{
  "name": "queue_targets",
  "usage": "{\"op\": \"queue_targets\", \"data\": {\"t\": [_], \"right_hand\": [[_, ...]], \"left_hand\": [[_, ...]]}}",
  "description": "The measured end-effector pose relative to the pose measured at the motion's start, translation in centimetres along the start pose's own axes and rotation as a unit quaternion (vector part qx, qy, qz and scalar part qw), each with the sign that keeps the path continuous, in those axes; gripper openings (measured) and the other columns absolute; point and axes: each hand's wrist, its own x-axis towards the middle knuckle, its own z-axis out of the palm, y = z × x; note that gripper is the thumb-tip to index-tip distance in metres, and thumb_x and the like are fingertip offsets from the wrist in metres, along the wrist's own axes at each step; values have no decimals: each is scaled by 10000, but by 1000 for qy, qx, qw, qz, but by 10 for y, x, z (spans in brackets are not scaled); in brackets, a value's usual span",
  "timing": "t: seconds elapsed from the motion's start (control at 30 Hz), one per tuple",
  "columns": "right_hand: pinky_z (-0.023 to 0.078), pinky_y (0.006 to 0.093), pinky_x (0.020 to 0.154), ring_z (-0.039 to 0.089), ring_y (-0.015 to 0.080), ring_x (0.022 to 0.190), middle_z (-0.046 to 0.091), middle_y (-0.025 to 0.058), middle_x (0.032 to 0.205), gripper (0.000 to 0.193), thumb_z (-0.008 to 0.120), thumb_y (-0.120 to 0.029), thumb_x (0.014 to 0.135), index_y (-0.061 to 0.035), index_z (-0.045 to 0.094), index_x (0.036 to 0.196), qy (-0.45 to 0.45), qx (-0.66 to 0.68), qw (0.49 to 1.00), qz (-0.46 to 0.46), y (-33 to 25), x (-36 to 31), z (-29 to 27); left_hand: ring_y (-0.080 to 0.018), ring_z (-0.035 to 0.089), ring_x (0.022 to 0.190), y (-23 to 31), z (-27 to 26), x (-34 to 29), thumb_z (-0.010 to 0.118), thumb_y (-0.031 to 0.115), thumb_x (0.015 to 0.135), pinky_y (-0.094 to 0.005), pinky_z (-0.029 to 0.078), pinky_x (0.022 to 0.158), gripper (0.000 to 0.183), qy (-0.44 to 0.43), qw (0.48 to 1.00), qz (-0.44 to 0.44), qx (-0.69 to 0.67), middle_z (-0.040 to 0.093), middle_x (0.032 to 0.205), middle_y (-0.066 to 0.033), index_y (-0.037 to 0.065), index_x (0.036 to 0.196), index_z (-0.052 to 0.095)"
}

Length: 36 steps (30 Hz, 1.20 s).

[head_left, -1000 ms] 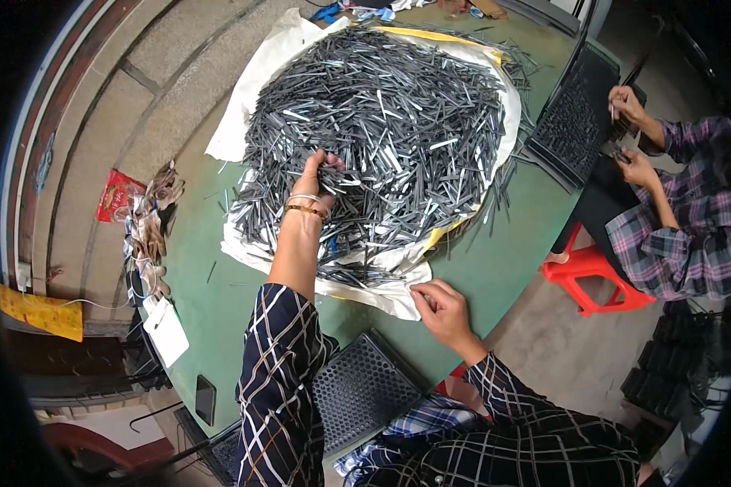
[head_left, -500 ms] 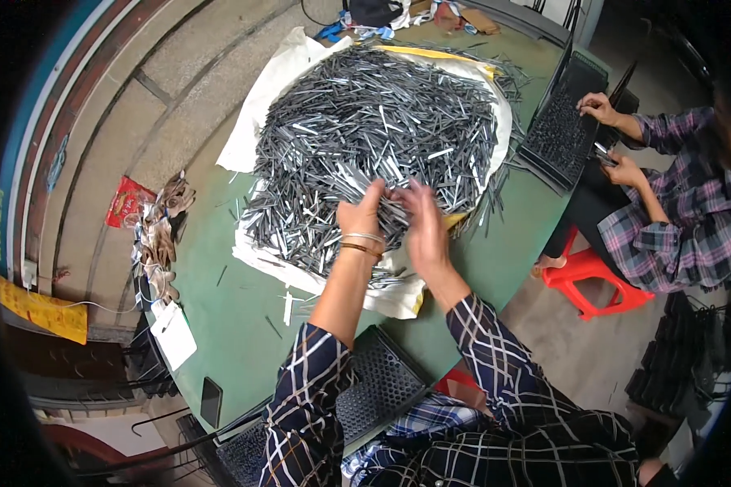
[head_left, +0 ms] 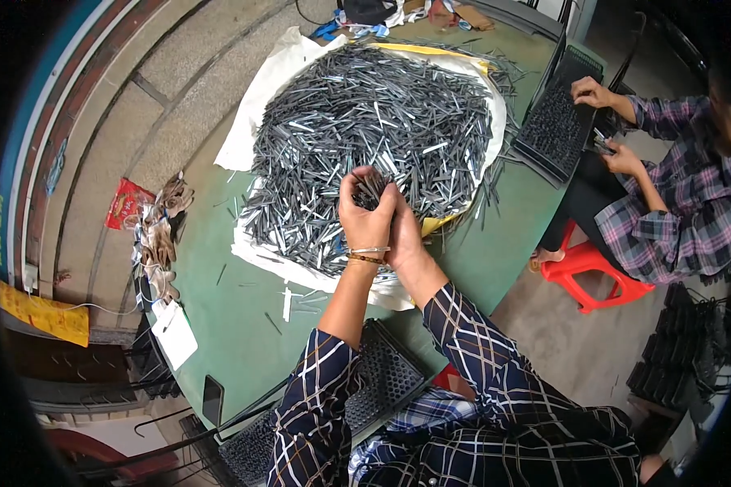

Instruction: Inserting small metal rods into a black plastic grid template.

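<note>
A big heap of thin grey-black metal strips (head_left: pixel 382 105) lies on an opened white sack (head_left: pixel 248 130) on the green table. Over the heap's near edge, my left hand (head_left: pixel 364 219) and my right hand (head_left: pixel 406 238) are cupped against each other, wrists almost touching. Between them stands a bundle of the strips (head_left: pixel 371 190), its ends showing inside the ring of my fingers. The left thumb lies across the near side of the bundle. Most of the right hand's fingers are hidden behind the left hand.
A black tray full of holes (head_left: pixel 386 377) rests at the table's near edge, below my forearms. A phone (head_left: pixel 212 400), a white paper (head_left: pixel 174 334) and worn gloves (head_left: pixel 161 235) lie on the left. At right, a co-worker handles strips over another black tray (head_left: pixel 556 122), beside a red stool (head_left: pixel 593 272).
My hands were apart with fingers spread around loose strips. They have come together and closed around a bundle. The co-worker's hands have shifted slightly at their tray.
</note>
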Motion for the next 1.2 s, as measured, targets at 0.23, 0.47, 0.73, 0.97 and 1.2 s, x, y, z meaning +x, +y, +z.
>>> {"op": "queue_targets", "data": {"t": [0.23, 0.47, 0.73, 0.97, 1.2], "right_hand": [[463, 327, 858, 581, 191, 923, 609, 74, 1048, 342, 532, -328, 894, -49, 561, 1090, -33, 6, 999, 2, -5, 9, -13], [493, 324, 810, 587, 202, 907, 606, 89, 1033, 286, 501, -288, 907, -56, 560, 1064, -17, 20, 999, 48, 5, 17, -10], [496, 287, 708, 601, 149, 765, 641, 46, 869, 166, 596, -196, 867, -45, 622, 933, 34, 18, 999, 17, 6, 11, 13], [443, 225, 734, 567, 96, 788, 641, 27, 879, 221, 563, -201, 895, -5, 657, 931, 59, -309, 928, -202, 11, -2, 21], [408, 267, 880, 559, 164, 971, 611, 104, 1075, 308, 450, -224, 946, 13, 616, 1053, 5, -434, 844, -314, 16, -6, 23]], "left_hand": [[-162, 601, 848, 10, 0, 2, 692, 52, 716, -281, 470, 793, 421, -20, 998, 42, 36, 617, 960, -79, 26, 1101, 523], [-217, 536, 1024, 15, -11, 5, 743, 78, 669, -314, 426, 897, 741, -16, 995, 93, 31, 498, 1158, -145, 12, 1280, 330], [-110, 565, 840, 3, -17, -12, 777, 189, 700, -254, 455, 776, 452, -69, 958, -184, -209, 599, 964, -28, 6, 1053, 563], [-130, 549, 947, -6, -20, -6, 686, 307, 802, -267, 441, 821, 462, 0, 936, -255, -244, 586, 1058, -44, 16, 1139, 560], [-163, 588, 924, -42, -27, -3, 579, 223, 882, -308, 472, 854, 187, 29, 755, -326, -568, 635, 992, -44, 63, 969, 622]]}}
